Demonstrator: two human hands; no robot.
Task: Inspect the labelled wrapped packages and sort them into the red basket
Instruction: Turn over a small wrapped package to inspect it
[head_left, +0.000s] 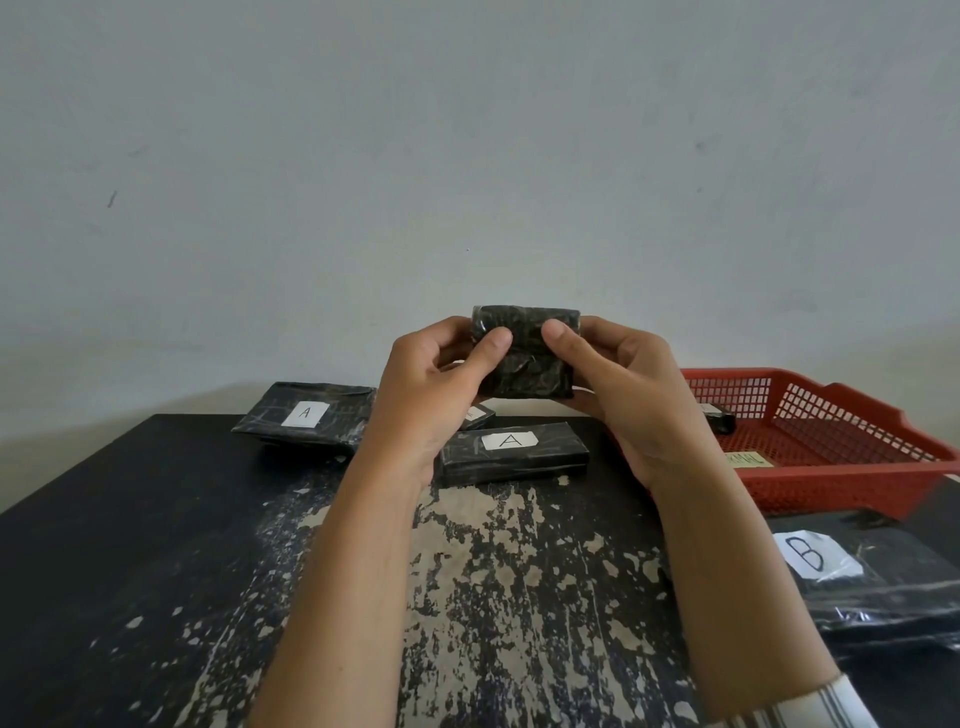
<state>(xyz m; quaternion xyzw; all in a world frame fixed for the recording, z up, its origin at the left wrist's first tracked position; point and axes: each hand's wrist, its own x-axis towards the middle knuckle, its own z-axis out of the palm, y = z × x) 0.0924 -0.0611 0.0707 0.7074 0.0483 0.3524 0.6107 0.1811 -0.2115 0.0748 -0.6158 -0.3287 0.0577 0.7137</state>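
Table (156, 519); red basket (831, 486), package (719, 415) inside; left hand (431, 384), right hand (623, 384), fingers (496, 340) pinching raised package (524, 374)

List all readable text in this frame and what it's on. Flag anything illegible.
"A": label on the far-left package.
"A": label on the middle package.
"B": label on the near-right package.
Tag in the red basket: blurred, unreadable.
Small package behind the left hand and package in the basket: labels mostly hidden, unreadable.
Held package: no label showing.

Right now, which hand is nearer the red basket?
Right. The right hand grips the package just left of the red basket; the left hand grips its other side, farther away.
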